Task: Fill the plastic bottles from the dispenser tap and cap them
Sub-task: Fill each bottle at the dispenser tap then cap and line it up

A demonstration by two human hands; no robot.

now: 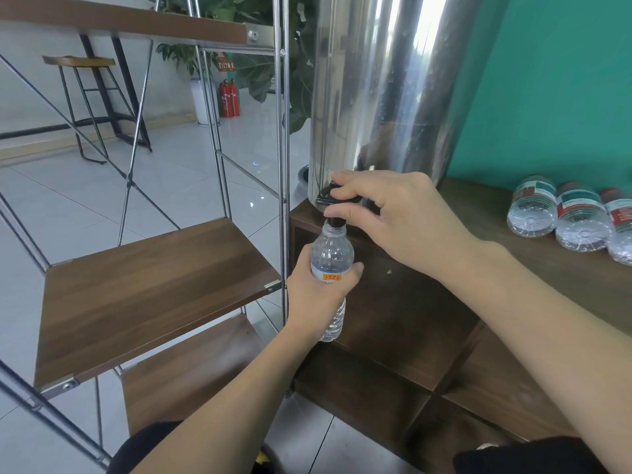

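Landmark: steel dispenser (386, 97), upright on a dark wooden cabinet (513, 213). Left of it, a metal-framed shelf unit (157, 285). Below its base, the left hand (314, 295) grips a clear plastic bottle (331, 265) around the label, bottle mouth directly beneath the black tap (333, 208). The right hand (403, 217) pinches the tap lever, fingers curled on it. Right of the dispenser, three bottles (578, 217) lie on the cabinet top.

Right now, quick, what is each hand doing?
Left hand: closed round the bottle, holding it under the tap.
Right hand: fingers curled on the tap's black handle, gripping it.
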